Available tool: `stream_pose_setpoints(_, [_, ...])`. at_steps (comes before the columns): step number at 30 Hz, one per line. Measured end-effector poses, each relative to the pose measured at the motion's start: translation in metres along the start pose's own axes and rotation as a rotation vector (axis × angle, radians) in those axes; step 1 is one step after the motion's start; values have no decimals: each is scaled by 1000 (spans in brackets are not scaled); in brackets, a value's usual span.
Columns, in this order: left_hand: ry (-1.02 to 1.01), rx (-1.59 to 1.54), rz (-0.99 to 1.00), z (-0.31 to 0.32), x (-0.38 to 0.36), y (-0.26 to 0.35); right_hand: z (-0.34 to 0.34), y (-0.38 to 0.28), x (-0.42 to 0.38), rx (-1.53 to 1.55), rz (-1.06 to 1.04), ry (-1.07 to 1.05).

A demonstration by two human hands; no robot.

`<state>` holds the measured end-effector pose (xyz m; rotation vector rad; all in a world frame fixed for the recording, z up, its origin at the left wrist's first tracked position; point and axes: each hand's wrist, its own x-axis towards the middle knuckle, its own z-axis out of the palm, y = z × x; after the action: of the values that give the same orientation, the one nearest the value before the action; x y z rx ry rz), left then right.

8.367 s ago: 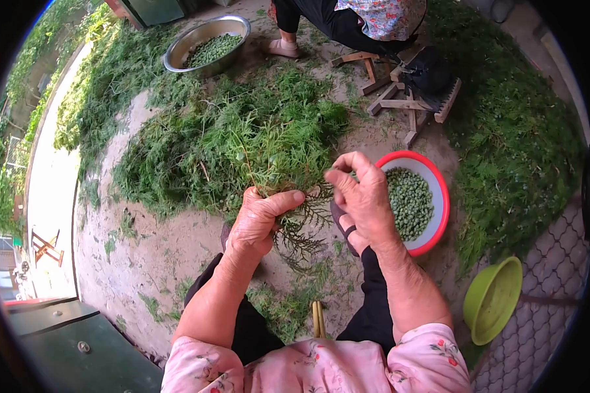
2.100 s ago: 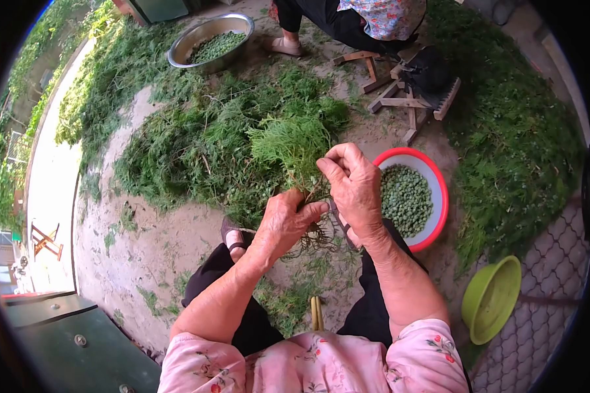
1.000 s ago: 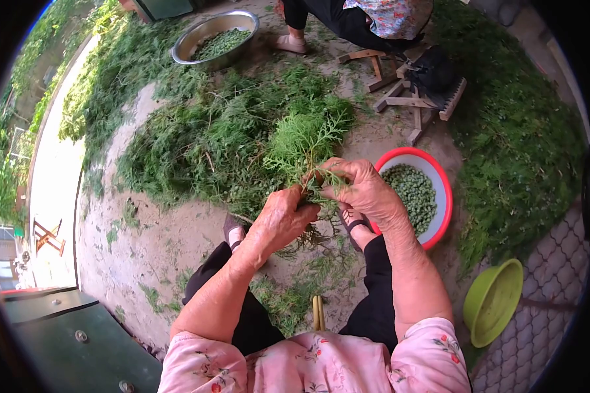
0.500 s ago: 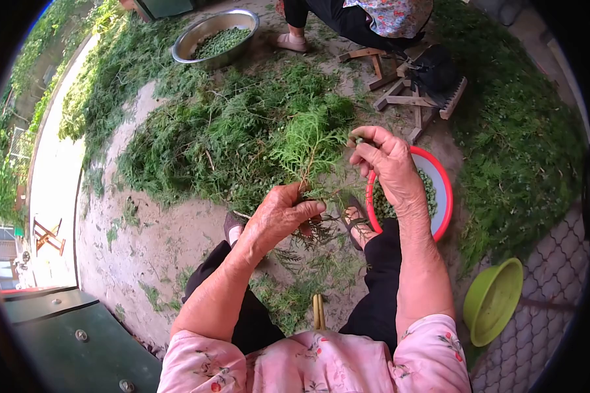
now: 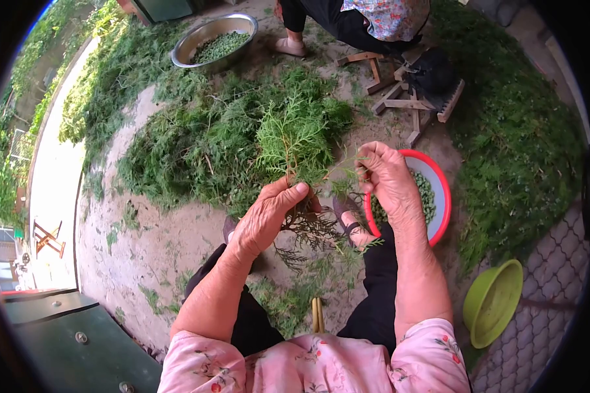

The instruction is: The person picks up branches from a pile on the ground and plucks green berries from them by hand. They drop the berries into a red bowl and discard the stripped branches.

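Observation:
A leafy green branch [image 5: 295, 141] stands up from my left hand [image 5: 278, 206], whose fingers are wrapped around its stem, with darker sprigs hanging below. To the right, my right hand [image 5: 388, 177] is closed in a pinch near a thin side sprig of the branch; what lies between its fingertips is too small to make out. Beneath and beside my right hand sits a red-rimmed basin [image 5: 446, 196] holding small green berries [image 5: 426, 193].
A large pile of cut branches [image 5: 196, 144] covers the ground ahead. Beyond it are a metal basin [image 5: 179, 52] with green berries and a seated person [image 5: 387, 19]. Wooden stools [image 5: 410, 103] stand ahead right, and a tilted green basin [image 5: 491, 304] lies at the right.
My left hand and the branch have shifted slightly left and up. My right hand has come down a little, nearer the side sprig.

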<state>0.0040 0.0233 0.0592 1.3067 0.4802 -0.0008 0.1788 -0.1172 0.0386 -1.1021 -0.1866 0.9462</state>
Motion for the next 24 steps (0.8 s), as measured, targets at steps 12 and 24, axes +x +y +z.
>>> stream_pose_setpoints(12, [0, -241, -82, 1, 3, -1, 42, 22, -16, -100, 88, -166])
stream_pose_setpoints(24, [192, -65, 86, 0, 2, -2, -4, -2, -4, -1085, -480, 139])
